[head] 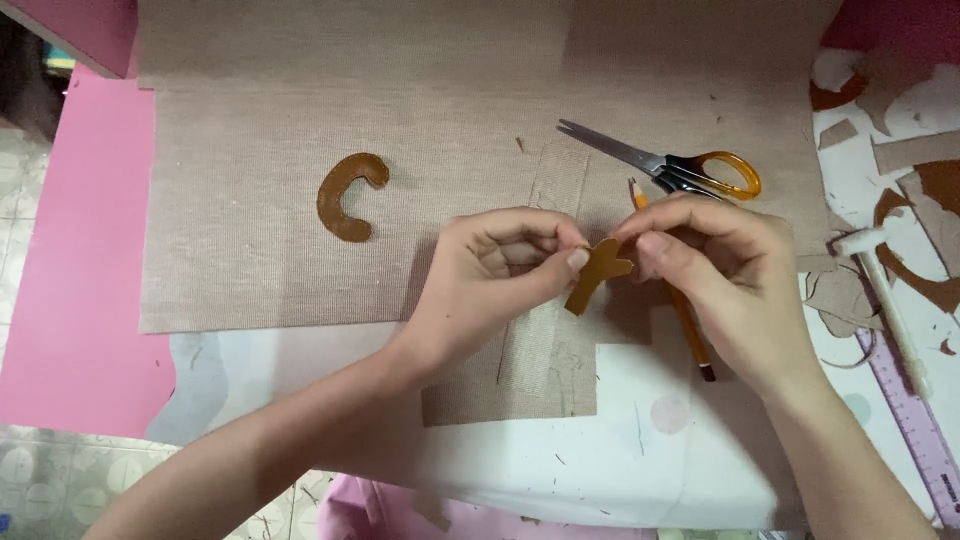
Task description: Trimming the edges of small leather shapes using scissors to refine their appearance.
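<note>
- A white table (pixel 640 470) is carrying everything, its surface showing bare along the near edge and at the right side.
- A large sheet of beige ribbed fabric (pixel 250 240) is lying over the far and middle part of the table, with a stepped notch cut out of its near edge.
- A pink sheet (pixel 70 270) is sticking out past the table's left edge.
- A purple ruler (pixel 915 420) is lying along the right edge, with a white stick-shaped tool (pixel 885 295) lying just beside it.
- Brown and beige scraps (pixel 920 200) are lying scattered at the far right corner.
</note>
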